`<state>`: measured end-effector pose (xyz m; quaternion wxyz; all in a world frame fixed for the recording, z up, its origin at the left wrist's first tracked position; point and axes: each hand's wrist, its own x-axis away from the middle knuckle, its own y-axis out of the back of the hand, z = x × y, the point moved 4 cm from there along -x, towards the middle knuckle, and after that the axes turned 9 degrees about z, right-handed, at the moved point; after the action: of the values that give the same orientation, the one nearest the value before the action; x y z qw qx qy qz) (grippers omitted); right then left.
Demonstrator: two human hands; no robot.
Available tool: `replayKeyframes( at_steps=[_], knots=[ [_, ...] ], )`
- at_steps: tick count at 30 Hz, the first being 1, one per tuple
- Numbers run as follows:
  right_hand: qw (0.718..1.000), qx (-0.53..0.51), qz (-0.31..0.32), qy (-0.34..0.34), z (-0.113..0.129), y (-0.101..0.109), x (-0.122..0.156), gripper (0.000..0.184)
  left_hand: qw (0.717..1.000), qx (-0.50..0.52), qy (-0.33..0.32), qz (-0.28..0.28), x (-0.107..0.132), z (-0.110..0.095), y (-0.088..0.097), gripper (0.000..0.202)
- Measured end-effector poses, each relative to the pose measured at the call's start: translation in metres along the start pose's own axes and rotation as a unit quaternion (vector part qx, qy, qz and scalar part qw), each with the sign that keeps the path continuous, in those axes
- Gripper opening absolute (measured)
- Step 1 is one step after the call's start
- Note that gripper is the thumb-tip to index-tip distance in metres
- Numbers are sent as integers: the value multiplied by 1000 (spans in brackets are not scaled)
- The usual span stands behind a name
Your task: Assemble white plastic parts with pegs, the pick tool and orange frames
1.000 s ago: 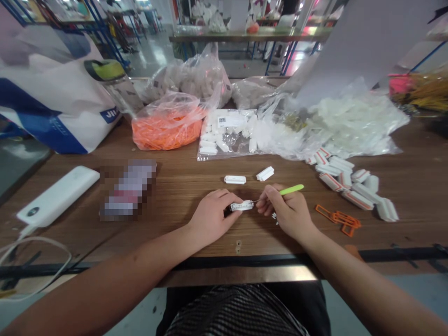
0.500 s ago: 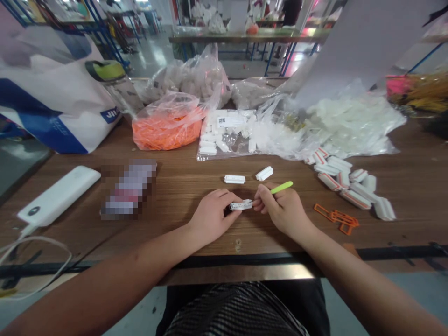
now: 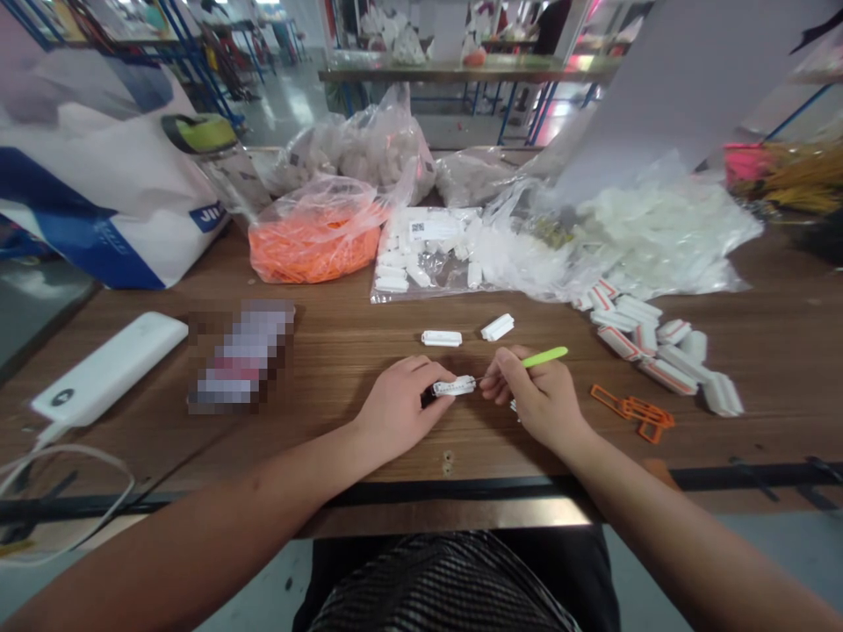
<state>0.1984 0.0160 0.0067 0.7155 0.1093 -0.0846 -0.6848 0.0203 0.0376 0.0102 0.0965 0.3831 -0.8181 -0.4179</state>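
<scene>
My left hand (image 3: 403,405) pinches a small white plastic piece (image 3: 454,386) with a row of dark dots along it, close to the table surface. In my right hand (image 3: 536,395) is a thin metal pick with a lime-green handle (image 3: 545,356). Its tip is at the right end of the white piece; whether it goes inside cannot be made out. Just beyond my hands lie a white plastic block (image 3: 442,338) and a second, tilted white block (image 3: 498,327). Some small white bits (image 3: 515,405) show by my right fingers, mostly hidden.
White blocks with orange edges (image 3: 668,373) are piled at right, beside flat orange frame parts (image 3: 633,411). Behind are a bag of orange pieces (image 3: 313,241) and a clear bag of white parts (image 3: 421,263). A power bank (image 3: 111,364) and a blurred phone (image 3: 247,355) lie left.
My right hand has drawn slightly right with the pick, showing more of its thin shaft near the white piece. Small white bits now show below my right fingers. My left hand stays put.
</scene>
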Motion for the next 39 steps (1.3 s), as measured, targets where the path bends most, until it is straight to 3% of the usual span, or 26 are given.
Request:
replayKeyframes(
  at_steps=[8, 13, 18, 39],
  knots=[
    [995, 86, 21, 53, 5, -5, 3, 39, 1000, 11, 2, 7, 1, 0, 0, 11],
    [1000, 17, -11, 20, 3, 2, 3, 42, 1000, 9, -2, 0, 1, 1, 0, 11],
    [999, -32, -2, -20, -1, 2, 0, 42, 1000, 6, -2, 2, 0, 0, 1, 10],
    [998, -49, 3, -26, -6, 0, -1, 48, 1000, 12, 7, 2, 0, 3, -1, 11]
  ],
)
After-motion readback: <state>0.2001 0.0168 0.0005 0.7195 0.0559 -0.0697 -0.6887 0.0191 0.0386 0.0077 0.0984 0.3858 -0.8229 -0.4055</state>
